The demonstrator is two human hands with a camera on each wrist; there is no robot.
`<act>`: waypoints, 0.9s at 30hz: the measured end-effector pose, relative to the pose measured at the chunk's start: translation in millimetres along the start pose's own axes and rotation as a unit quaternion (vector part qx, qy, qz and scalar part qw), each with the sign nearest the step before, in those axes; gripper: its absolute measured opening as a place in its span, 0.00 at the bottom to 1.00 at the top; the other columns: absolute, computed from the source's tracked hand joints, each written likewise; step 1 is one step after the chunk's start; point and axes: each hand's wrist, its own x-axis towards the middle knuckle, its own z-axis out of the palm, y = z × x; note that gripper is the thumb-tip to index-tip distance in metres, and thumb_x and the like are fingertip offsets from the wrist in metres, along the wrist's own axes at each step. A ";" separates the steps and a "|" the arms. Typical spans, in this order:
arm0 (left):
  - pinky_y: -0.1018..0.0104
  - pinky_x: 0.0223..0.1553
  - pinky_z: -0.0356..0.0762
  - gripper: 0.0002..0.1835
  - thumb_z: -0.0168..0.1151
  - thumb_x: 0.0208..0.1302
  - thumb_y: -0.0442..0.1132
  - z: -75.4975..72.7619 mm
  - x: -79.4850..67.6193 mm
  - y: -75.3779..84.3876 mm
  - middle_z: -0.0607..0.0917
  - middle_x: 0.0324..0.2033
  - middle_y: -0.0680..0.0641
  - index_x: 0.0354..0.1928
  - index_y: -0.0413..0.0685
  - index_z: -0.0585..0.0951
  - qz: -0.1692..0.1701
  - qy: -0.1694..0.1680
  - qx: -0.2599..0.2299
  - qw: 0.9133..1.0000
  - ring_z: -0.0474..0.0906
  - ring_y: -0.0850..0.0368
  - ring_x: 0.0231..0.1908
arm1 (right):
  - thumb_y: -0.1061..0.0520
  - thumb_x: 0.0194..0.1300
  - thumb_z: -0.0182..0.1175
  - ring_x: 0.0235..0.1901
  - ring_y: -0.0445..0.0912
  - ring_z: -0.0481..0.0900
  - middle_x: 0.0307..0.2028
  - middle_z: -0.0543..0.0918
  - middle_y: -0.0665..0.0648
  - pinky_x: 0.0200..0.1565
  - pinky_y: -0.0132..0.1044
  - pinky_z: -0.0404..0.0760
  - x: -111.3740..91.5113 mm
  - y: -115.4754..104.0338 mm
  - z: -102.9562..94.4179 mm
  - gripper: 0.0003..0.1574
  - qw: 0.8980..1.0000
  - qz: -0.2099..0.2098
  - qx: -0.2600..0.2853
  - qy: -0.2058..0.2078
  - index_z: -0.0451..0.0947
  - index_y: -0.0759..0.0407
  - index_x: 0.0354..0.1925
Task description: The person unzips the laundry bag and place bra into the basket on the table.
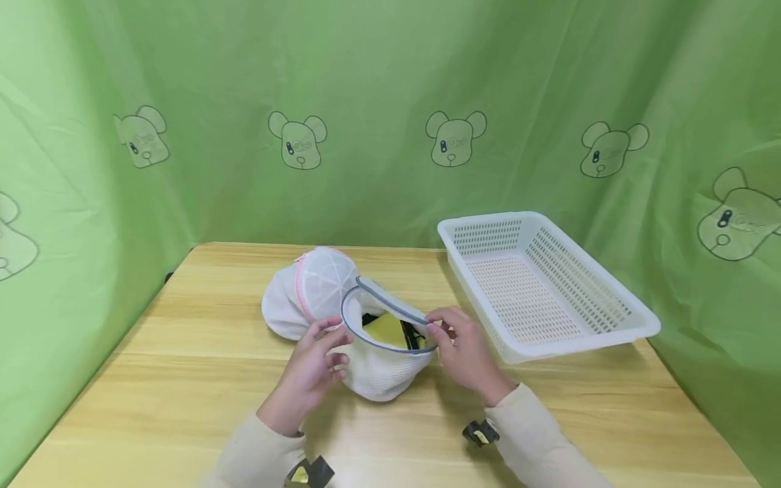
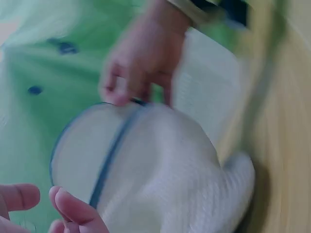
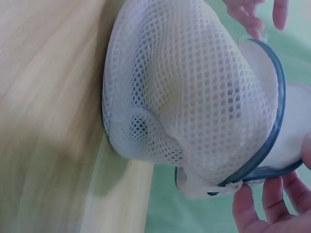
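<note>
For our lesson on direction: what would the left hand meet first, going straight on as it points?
Probably the blue-grey rim of the open, rounded white mesh bag; any gap before contact is hard to judge.

Hands (image 1: 310, 366) flank an open mesh bag (image 1: 386, 376), the right one (image 1: 466, 349) gripping its edge (image 1: 396, 350).

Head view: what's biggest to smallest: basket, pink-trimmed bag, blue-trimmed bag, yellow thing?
1. Basket
2. Blue-trimmed bag and pink-trimmed bag: too alike to rank
3. Yellow thing, partly hidden
</note>
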 end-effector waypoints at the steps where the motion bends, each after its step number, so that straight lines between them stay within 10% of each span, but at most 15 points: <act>1: 0.74 0.25 0.67 0.16 0.53 0.71 0.39 -2.1 -1.4 -1.1 0.76 0.38 0.49 0.57 0.45 0.65 -0.002 0.003 -0.014 1.000 0.69 0.62 0.26 | 0.75 0.59 0.60 0.29 0.44 0.73 0.30 0.78 0.54 0.26 0.30 0.78 0.6 0.8 0.0 0.09 1.000 0.007 0.007 0.004 0.79 0.65 0.36; 12: 0.76 0.21 0.65 0.22 0.57 0.68 0.54 -5.2 3.2 -29.2 0.73 0.36 0.51 0.53 0.48 0.64 -0.014 0.070 -0.042 0.997 0.68 0.63 0.25 | 0.73 0.67 0.50 0.41 0.58 0.81 0.39 0.80 0.65 0.39 0.35 0.83 9.5 1.8 -5.1 0.09 0.990 0.122 0.066 0.032 0.75 0.70 0.43; 27: 0.73 0.20 0.70 0.07 0.57 0.62 0.32 3.2 7.0 -48.3 0.69 0.26 0.51 0.41 0.39 0.73 0.005 0.117 0.004 0.993 0.66 0.61 0.24 | 0.63 0.77 0.38 0.45 0.48 0.75 0.48 0.70 0.66 0.48 0.41 0.81 35.7 -2.7 -6.1 0.14 0.929 0.275 0.245 0.033 0.64 0.74 0.51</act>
